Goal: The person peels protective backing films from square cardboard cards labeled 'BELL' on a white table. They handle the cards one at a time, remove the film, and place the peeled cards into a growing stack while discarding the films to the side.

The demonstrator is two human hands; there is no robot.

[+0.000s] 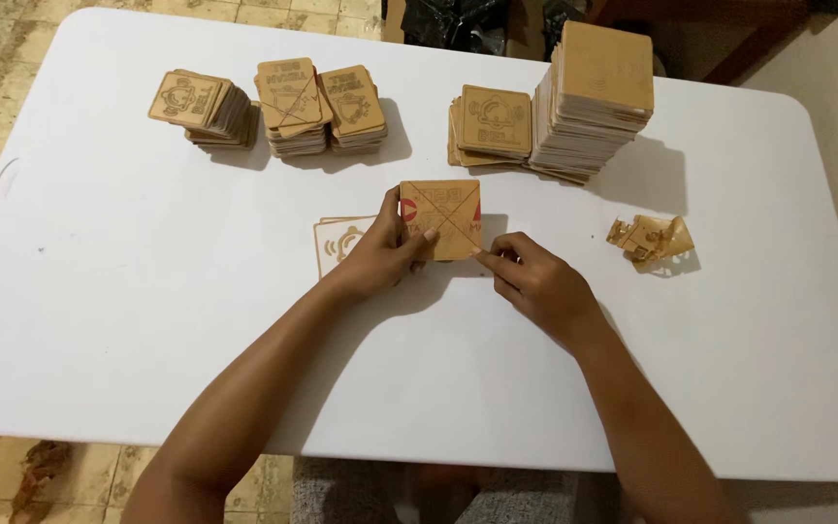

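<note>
My left hand (pixel 386 250) grips a square tan wooden tile (pixel 446 215) with engraved lines and red marks, holding it just above the white table (pixel 128 291). My right hand (pixel 531 279) pinches at the tile's lower right corner with thumb and forefinger. Beside my left hand lies a pale tile (pixel 334 239) with an engraved picture, flat on the table and partly hidden by the hand.
Stacks of engraved wooden tiles stand at the back: three on the left (pixel 208 105) (pixel 291 105) (pixel 355 105), a low stack (pixel 493 126) and a tall one (pixel 594 97) on the right. A crumpled scrap of tan film (pixel 650 239) lies to the right.
</note>
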